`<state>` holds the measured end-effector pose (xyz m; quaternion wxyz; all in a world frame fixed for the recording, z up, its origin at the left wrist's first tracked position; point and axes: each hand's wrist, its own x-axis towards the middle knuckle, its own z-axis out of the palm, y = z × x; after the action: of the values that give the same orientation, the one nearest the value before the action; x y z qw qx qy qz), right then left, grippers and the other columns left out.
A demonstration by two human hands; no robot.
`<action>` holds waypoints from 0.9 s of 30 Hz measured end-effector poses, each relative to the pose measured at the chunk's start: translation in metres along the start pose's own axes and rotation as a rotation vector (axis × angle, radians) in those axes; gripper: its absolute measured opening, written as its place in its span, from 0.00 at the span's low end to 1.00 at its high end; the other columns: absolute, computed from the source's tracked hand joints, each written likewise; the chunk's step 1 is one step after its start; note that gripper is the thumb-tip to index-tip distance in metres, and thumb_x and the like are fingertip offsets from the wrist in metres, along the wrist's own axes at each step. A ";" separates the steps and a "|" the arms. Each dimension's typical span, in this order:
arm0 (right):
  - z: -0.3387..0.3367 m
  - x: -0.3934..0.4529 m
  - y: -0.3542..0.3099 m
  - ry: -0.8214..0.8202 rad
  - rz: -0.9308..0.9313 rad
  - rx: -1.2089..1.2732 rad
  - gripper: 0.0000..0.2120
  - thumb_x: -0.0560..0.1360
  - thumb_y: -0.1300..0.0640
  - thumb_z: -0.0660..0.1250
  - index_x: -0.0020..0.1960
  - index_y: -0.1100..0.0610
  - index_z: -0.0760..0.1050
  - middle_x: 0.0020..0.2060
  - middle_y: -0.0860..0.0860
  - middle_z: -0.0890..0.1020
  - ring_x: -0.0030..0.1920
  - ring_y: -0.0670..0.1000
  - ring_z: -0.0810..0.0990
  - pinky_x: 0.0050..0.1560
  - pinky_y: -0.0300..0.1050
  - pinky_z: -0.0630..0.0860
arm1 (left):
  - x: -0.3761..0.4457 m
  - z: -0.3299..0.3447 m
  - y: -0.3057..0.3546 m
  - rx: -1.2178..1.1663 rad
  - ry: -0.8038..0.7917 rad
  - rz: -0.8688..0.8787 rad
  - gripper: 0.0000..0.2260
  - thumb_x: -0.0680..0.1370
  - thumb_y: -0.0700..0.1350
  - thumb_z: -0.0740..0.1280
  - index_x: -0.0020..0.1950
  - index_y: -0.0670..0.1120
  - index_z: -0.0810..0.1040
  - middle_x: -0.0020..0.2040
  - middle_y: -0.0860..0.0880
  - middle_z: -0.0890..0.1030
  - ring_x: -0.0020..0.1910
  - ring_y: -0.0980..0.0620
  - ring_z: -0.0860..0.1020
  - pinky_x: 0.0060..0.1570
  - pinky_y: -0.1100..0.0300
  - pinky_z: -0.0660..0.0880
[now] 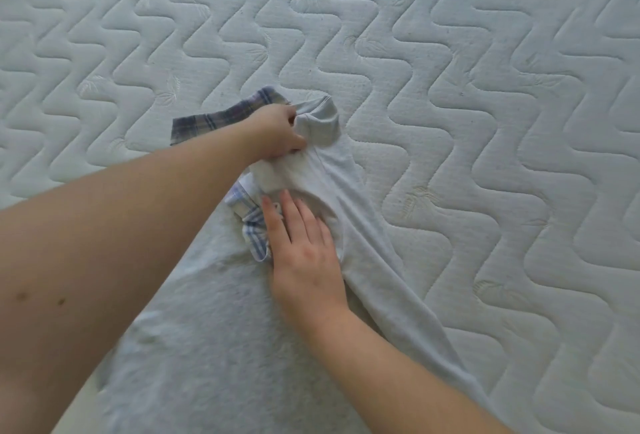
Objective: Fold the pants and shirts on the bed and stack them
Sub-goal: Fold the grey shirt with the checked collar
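Note:
A light grey garment [214,329] lies spread on the bed, running from the bottom of the view up to the middle. My left hand [277,132] pinches a fold of this grey cloth near its far end. My right hand [301,243] lies flat on the cloth, fingers straight, pressing it down. A plaid piece in dark purple and grey [221,118] shows behind my left wrist. A lighter blue-and-white plaid bit [252,225] peeks out beside my right fingers. Whether these plaid parts belong to one garment is hidden.
The quilted white mattress [485,87] with a wavy stitched pattern fills the whole view around the clothes. My two bare forearms cross the lower left and lower middle of the frame.

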<state>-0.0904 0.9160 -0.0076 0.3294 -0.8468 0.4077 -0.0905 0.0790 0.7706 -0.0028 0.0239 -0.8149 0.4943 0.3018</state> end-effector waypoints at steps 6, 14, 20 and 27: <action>0.004 0.003 0.011 -0.184 -0.180 -0.138 0.31 0.81 0.58 0.58 0.80 0.52 0.49 0.80 0.54 0.50 0.79 0.54 0.45 0.77 0.53 0.41 | 0.007 0.017 0.004 -0.235 0.070 -0.067 0.20 0.76 0.65 0.66 0.49 0.47 0.75 0.39 0.52 0.75 0.38 0.53 0.73 0.34 0.59 0.66; -0.022 -0.073 0.055 -0.040 -0.014 -0.287 0.38 0.70 0.56 0.72 0.77 0.51 0.62 0.75 0.55 0.66 0.75 0.56 0.65 0.73 0.58 0.63 | -0.006 0.027 0.030 -0.134 0.411 -0.090 0.13 0.80 0.51 0.65 0.63 0.50 0.74 0.61 0.47 0.78 0.62 0.44 0.74 0.62 0.48 0.69; -0.029 -0.136 0.098 0.149 0.203 -0.477 0.39 0.62 0.52 0.79 0.71 0.54 0.72 0.64 0.57 0.77 0.63 0.56 0.69 0.62 0.58 0.72 | -0.109 0.073 0.057 -0.503 0.618 0.128 0.06 0.80 0.51 0.63 0.51 0.49 0.75 0.44 0.53 0.78 0.44 0.58 0.76 0.45 0.64 0.73; -0.028 -0.229 0.114 0.172 0.264 -0.599 0.30 0.64 0.55 0.66 0.66 0.56 0.71 0.55 0.57 0.74 0.51 0.58 0.71 0.53 0.54 0.66 | -0.232 0.188 0.063 -0.895 0.029 -0.508 0.20 0.80 0.60 0.63 0.47 0.42 0.77 0.35 0.46 0.83 0.30 0.50 0.83 0.40 0.49 0.83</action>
<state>-0.3238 1.0230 -0.0316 0.0395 -0.8351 0.5486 0.0058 -0.1374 0.9856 -0.0204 -0.2615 -0.8438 0.1032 0.4572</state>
